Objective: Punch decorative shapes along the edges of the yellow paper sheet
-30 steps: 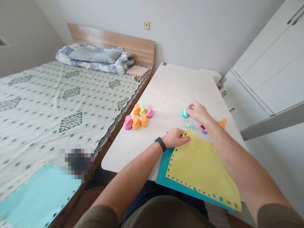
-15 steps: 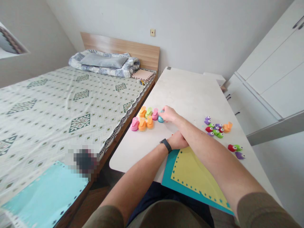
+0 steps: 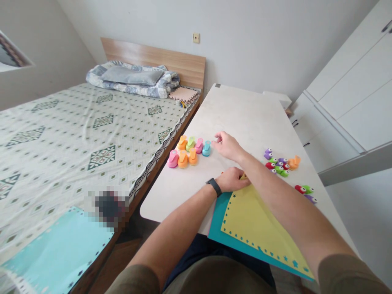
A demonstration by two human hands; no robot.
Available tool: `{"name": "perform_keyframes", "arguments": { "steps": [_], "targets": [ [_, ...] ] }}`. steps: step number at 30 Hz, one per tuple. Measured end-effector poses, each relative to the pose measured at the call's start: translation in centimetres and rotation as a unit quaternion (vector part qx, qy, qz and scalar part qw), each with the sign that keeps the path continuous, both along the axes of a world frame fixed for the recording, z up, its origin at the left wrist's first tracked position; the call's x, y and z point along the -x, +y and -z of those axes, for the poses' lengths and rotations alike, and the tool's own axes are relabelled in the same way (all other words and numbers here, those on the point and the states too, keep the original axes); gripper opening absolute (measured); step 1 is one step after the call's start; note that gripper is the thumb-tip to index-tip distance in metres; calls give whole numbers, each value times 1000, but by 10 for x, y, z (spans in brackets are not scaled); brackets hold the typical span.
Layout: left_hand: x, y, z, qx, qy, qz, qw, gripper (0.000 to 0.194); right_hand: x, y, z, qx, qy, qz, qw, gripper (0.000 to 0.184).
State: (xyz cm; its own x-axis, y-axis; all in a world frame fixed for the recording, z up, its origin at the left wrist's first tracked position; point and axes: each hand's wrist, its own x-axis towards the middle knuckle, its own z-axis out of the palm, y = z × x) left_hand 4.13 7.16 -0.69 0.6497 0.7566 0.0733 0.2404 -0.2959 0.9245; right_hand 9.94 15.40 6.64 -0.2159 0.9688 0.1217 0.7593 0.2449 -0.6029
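Observation:
My right hand point(image 3: 227, 144) is over the table just right of a blue craft punch point(image 3: 206, 148), its fingers loosely apart with nothing in them. The punch stands at the end of a group with a pink punch point(image 3: 199, 145) beside it. My left hand point(image 3: 232, 179), with a dark watch on the wrist, has its fingers curled at the upper edge of a yellow sheet of paper point(image 3: 254, 220), whose border has punched shapes. A teal sheet point(image 3: 222, 212) lies under it. A small orange bit point(image 3: 222, 173) shows behind my left hand. My right forearm crosses above the sheets.
Green, pink and orange punches point(image 3: 183, 159) stand at the table's left. Several small purple, red and green punches point(image 3: 278, 168) lie at the right, near an orange punch point(image 3: 294, 162). Left is a bed point(image 3: 128, 118) with a light blue punched sheet point(image 3: 61, 253).
My right hand has let go of the blue punch and drawn back to the right; the punch stands in the row. My left hand has barely moved.

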Motion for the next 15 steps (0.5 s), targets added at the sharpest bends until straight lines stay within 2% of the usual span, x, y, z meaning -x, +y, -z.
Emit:
{"name": "perform_keyframes", "arguments": {
  "steps": [4, 7, 10, 15],
  "targets": [
    [4, -3, -8, 19, 43, 16, 999, 42, -49, -23, -15, -38, 38, 12, 999, 39],
    [4, -4, -11, 31, 42, 16, 998, 43, -108, -35, -15, -62, 32, 74, 995, 42],
    [3, -5, -12, 41, 39, 18, 998, 41, -182, -39, -4, -90, -17, 182, 979, 45],
    [2, -5, -17, 33, 58, 0, 998, 41, -307, -40, 20, -73, -95, 378, 918, 53]
  ]
}}
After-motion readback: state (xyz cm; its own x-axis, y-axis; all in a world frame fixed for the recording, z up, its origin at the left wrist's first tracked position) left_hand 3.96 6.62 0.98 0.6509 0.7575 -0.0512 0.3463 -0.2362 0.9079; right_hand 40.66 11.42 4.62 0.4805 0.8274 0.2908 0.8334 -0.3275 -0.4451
